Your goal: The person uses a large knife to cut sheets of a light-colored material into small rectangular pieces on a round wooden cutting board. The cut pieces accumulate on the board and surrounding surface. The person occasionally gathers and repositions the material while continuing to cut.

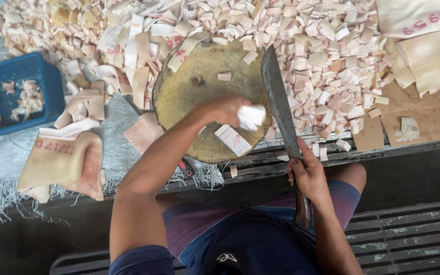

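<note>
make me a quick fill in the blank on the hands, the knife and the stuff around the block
1. The right hand grips the handle of a long ____.
2. The left hand holds a pale strip over the round wooden ____.
3. At the far left sits a ____ basket with a few scraps inside.
4. The heap of cut pieces lies ____ the block, away from the person.

Missing words: knife; block; blue; beyond
</note>
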